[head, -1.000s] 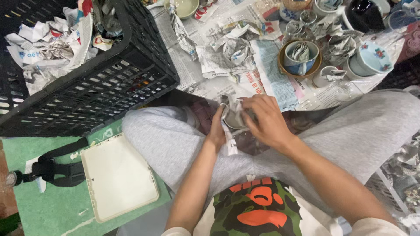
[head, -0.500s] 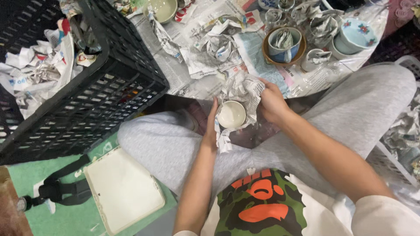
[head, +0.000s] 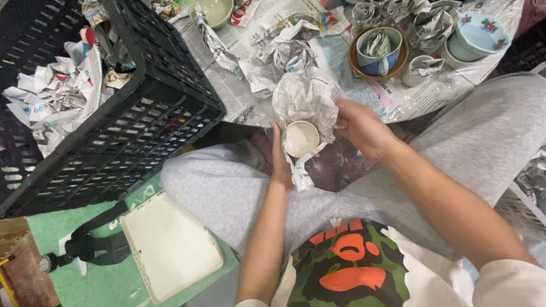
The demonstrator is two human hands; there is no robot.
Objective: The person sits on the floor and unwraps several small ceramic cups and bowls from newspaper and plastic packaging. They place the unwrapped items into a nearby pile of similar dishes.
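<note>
A small white cup [head: 301, 138] is cradled over the lap in the curled left hand [head: 280, 162] while crumpled newspaper wrapping [head: 307, 99] is gripped and drawn aside by the right hand [head: 361, 126], exposing its bowl.

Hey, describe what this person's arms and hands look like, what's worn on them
Both forearms are bare. The left hand and right hand wear no gloves, and no rings, watch or bracelet show. Short pale cream sleeves end at the elbows: the right sleeve at the lower right corner, the left sleeve only just showing at the bottom edge.
</note>
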